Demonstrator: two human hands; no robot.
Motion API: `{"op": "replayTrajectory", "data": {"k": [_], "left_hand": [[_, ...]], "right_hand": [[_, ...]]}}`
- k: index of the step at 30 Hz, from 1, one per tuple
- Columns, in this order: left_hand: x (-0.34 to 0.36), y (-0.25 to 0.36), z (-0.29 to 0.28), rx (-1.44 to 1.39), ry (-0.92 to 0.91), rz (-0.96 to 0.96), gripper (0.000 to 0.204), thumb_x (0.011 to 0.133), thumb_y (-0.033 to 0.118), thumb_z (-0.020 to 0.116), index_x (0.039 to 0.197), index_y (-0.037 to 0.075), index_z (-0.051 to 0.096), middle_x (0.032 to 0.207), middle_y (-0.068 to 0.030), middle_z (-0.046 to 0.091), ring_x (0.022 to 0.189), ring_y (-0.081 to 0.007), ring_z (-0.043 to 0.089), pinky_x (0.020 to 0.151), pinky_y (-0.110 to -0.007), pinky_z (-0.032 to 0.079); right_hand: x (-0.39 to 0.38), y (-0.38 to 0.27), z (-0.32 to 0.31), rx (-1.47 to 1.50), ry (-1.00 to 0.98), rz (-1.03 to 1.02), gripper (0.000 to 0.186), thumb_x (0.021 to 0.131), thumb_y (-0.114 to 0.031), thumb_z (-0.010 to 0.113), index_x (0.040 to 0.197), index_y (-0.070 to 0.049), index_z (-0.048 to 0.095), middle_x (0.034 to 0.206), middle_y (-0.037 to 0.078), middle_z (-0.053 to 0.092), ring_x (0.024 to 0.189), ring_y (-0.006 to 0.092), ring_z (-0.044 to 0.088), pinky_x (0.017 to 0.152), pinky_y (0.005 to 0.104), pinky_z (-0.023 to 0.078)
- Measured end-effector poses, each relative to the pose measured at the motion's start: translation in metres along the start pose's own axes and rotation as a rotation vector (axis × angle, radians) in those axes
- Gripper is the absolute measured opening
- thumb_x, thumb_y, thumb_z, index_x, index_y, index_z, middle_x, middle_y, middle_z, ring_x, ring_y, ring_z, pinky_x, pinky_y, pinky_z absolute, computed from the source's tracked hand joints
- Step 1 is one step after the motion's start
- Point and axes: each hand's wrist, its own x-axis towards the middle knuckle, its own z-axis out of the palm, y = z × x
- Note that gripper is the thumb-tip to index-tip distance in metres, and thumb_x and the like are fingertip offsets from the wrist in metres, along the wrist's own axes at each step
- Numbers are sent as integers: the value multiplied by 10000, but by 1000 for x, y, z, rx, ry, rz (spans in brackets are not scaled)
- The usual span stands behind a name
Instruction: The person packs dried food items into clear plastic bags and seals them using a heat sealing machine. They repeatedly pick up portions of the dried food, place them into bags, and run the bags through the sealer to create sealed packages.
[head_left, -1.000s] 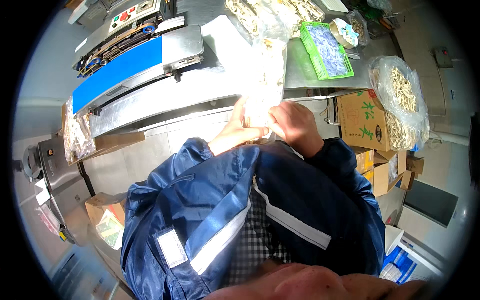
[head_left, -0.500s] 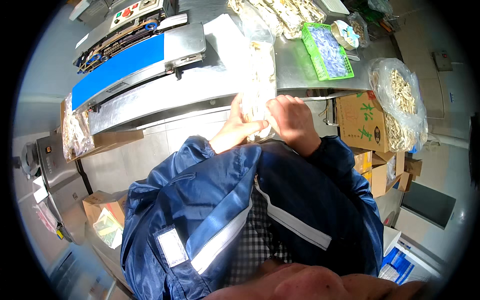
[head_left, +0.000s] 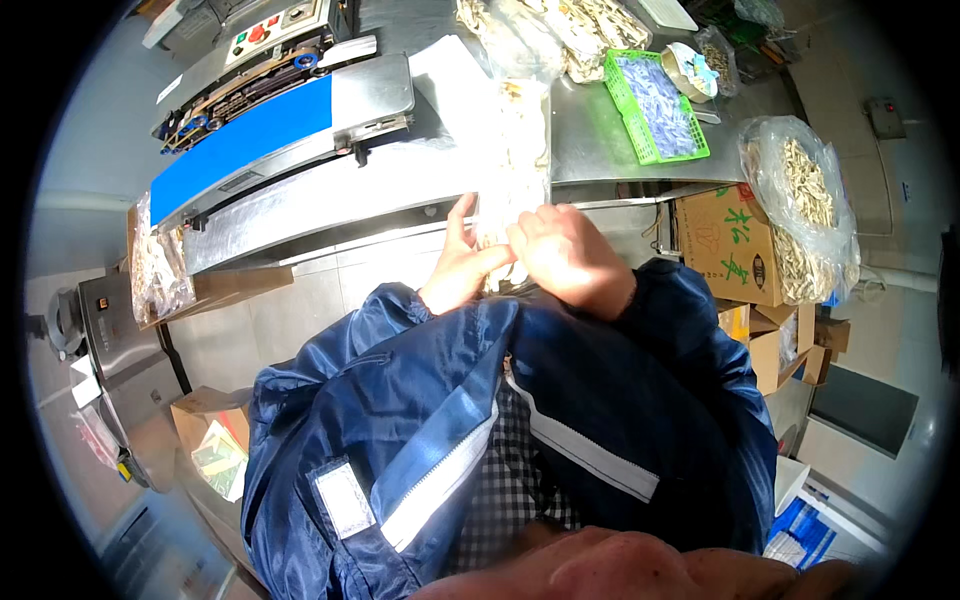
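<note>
Both hands closed on 1 clear bag of pale dried pieces (head_left: 512,175) at the near edge of the steel table (head_left: 600,150): left hand (head_left: 458,265) grips its lower left side with fingers up along the film, right hand (head_left: 565,255) curled over the lower right corner. Bag lies lengthwise on the steel, its bottom end hanging off the edge between the hands. Left of it, touching range, a belt sealing machine with a blue panel (head_left: 250,140); right, a green basket (head_left: 655,105), well apart; beyond, a cardboard box (head_left: 730,245) beside a big bag of dried pieces (head_left: 805,210).
</note>
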Motion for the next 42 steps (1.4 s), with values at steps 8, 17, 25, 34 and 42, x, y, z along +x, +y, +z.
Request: {"op": "replayTrajectory", "data": {"k": [8,17,25,34,42], "left_hand": [[-8,10,-8,-42,-167,-106,980,831,-31,712,1584,52,91,1442,-200,448,1304,-258,508,1109,-359,411],[-31,22,-5,-188,-159,-180,856,886,-22,631,1585,50,142,1460,-176,442,1337,-256,498,1121,-362,406],[3,40,-28,-179,-153,-26,686,1056,487,469,1582,128,213,1499,-211,444,1359,-321,484,1135,-445,410],[36,64,-5,-84,-269,36,609,955,144,647,1496,39,386,1327,-108,606,1180,-206,614,1013,-372,510],[42,100,13,571,-309,305,1029,781,264,858,1570,21,243,1503,-137,419,1416,-227,379,1186,-354,277]], "right_hand": [[-3,0,-12,253,19,-73,120,810,-136,584,863,-29,592,790,112,590,762,297,615,653,403,505],[1,-6,-10,414,-2,-135,119,836,-149,605,856,-39,565,798,109,580,764,308,610,682,415,505],[21,-18,-25,307,17,-225,111,791,-129,610,821,-43,546,820,109,566,819,284,601,723,390,503],[26,-2,-25,519,-119,-217,187,842,-179,701,952,-47,626,896,112,638,862,321,637,777,412,512],[66,206,-68,1384,886,806,646,903,-290,780,1381,23,479,1141,203,674,975,265,699,822,373,572]]}}
